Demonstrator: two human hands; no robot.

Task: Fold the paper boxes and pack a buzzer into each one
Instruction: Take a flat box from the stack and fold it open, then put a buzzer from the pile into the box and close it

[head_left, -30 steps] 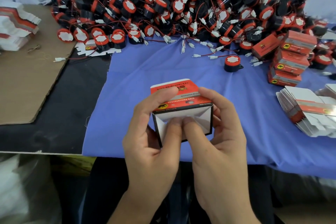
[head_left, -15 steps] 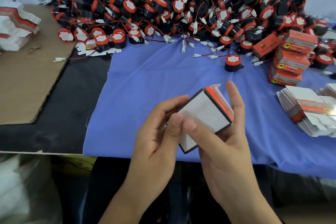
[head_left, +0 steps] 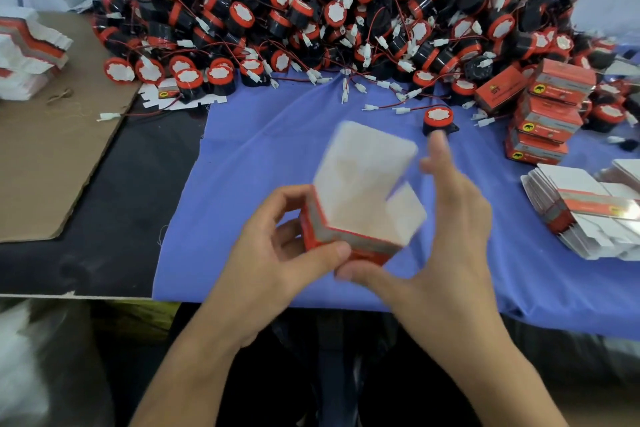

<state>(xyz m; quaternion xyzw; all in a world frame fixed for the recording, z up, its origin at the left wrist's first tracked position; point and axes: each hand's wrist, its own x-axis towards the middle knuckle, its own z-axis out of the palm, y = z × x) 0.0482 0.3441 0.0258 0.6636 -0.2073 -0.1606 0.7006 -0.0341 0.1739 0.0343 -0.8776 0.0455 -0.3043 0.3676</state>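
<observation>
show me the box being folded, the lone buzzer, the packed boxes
paper box [head_left: 367, 184]: head view, white open flap
lone buzzer [head_left: 438, 117]: head view, red top
packed boxes [head_left: 547, 125]: head view, middle box's front

A paper box [head_left: 363, 191] shows matt white card inside and a red printed outer face, both blurred. Beneath it a blue cloth [head_left: 277, 149], matt and softly creased, covers part of a dull black table [head_left: 114, 201]. A brown cardboard sheet [head_left: 45, 149] looks rough and unglazed. The heaped buzzers [head_left: 346, 10] have black and red plastic shells, white paper labels and thin red wires with white plastic plugs. Packed boxes [head_left: 547, 114] and flat box blanks [head_left: 588, 215] carry a slight sheen.
</observation>
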